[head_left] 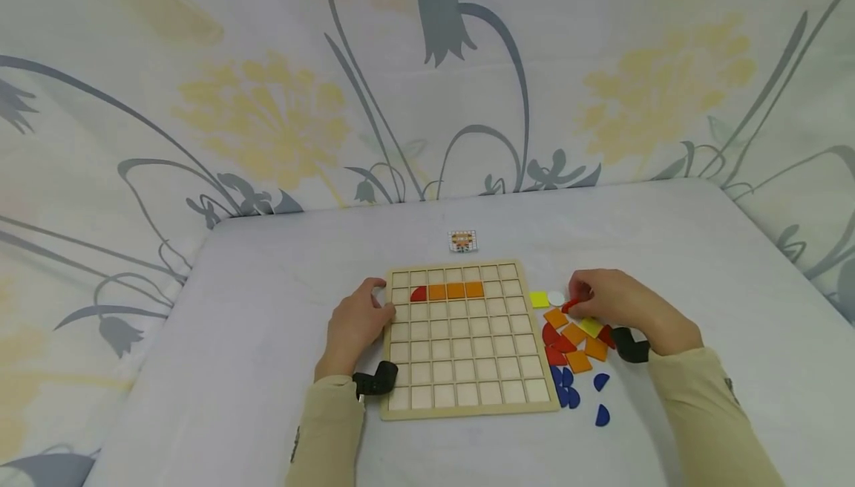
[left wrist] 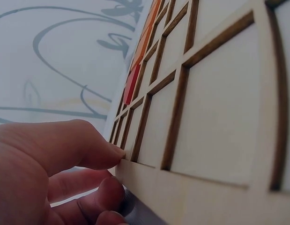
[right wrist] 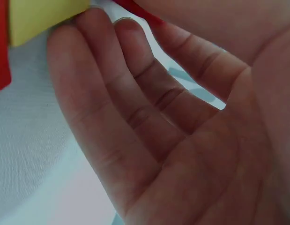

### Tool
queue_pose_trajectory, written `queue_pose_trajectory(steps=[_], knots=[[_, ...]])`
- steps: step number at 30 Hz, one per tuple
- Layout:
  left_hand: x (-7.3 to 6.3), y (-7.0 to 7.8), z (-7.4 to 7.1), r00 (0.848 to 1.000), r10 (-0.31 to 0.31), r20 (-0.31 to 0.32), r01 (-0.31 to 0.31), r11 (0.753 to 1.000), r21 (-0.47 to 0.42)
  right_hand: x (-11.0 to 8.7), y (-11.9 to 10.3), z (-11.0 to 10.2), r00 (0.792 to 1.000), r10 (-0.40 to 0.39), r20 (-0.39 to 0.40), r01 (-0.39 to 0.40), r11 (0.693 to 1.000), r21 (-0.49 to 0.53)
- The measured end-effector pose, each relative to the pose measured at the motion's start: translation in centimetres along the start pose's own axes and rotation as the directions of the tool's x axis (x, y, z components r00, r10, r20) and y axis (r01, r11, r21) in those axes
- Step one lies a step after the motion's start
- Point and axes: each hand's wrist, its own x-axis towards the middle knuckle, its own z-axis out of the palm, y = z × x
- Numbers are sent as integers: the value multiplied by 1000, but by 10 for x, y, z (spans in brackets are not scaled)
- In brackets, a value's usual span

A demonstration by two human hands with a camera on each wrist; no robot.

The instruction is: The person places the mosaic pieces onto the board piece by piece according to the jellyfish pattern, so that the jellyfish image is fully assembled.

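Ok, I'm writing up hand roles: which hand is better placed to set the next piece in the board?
Probably the right hand: it pinches a red piece beside the board, by the loose pieces, while the left hand holds the board's left edge.

Seen from the head, the person's left arm points toward twelve o'clock, the left hand at seven o'clock, thumb and fingers in a grip. The right arm angles toward eleven; the right hand, at four o'clock, turns toward ten, thumb and forefinger pinched.
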Motion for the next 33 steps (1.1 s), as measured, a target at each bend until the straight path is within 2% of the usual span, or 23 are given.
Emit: queue_pose_trajectory(steps=[8, 13, 16, 23, 28, 33], knots=[[1, -1, -1, 1000, -5, -3, 5, 1000, 3, -1, -3, -7, 996, -64, -67, 67, 997, 45], [2, -1, 0, 1000, -6, -2, 6, 1000, 11, 2, -7, -2, 992, -113, -62, 117, 991, 69], [2, -1, 0, 1000, -6, -4, 6, 1000, 13, 4, -12, 2, 990, -123, -63, 127, 990, 55], [1, -1, 0, 1000, 0, -5, 0, 1000, -4, 10, -22, 6, 982, -151, -117, 153, 988, 8], [1, -1, 0, 1000, 2, -2, -2, 1000, -6, 17, -30, 8, 972, -176, -158, 185, 982, 40], [2, -1, 0, 1000, 0, -5, 0, 1000, 0, 25, -39, 12, 972, -191, -141, 205, 974, 95]])
